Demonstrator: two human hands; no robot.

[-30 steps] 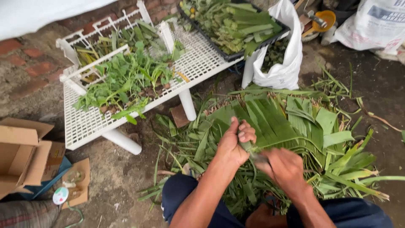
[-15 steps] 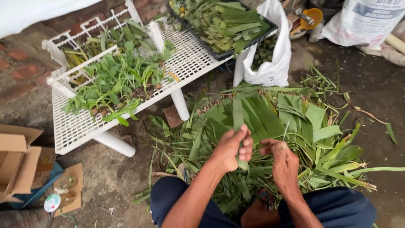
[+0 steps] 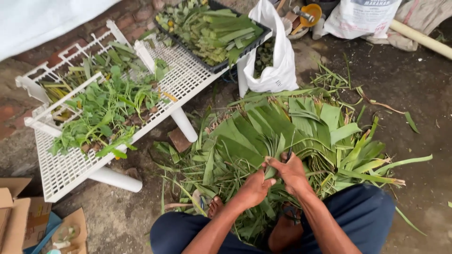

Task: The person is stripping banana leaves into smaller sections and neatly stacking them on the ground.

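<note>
the left hand (image 3: 254, 188) is clenched around a narrow folded strip of green leaf (image 3: 272, 170), fingers curled so tightly that the part inside the fist is hidden. the right hand (image 3: 292, 173) pinches the same strip just above, thumb and fingers closed on it; a thin dark blade-like sliver (image 3: 290, 146) rises from this hand, too slim to tell what it is. both hands meet in front of the person's knees, over a broad heap of long flat green leaves (image 3: 282, 127) spread fan-wise on the bare ground (image 3: 414, 84). the person's bare feet are partly buried under the leaves, and the dark blue trouser legs (image 3: 358, 211) are cut off by the lower edge.

to the left stands a white plastic lattice rack (image 3: 188, 77) bearing small leafy green plants (image 3: 101, 113) and a black tray of cut green leaf pieces (image 3: 212, 30), its far end out of frame. a white plastic bag (image 3: 278, 61) leans against the rack's leg, its contents mostly hidden. brown cardboard boxes (image 3: 14, 211) are cropped at the lower left.
</note>
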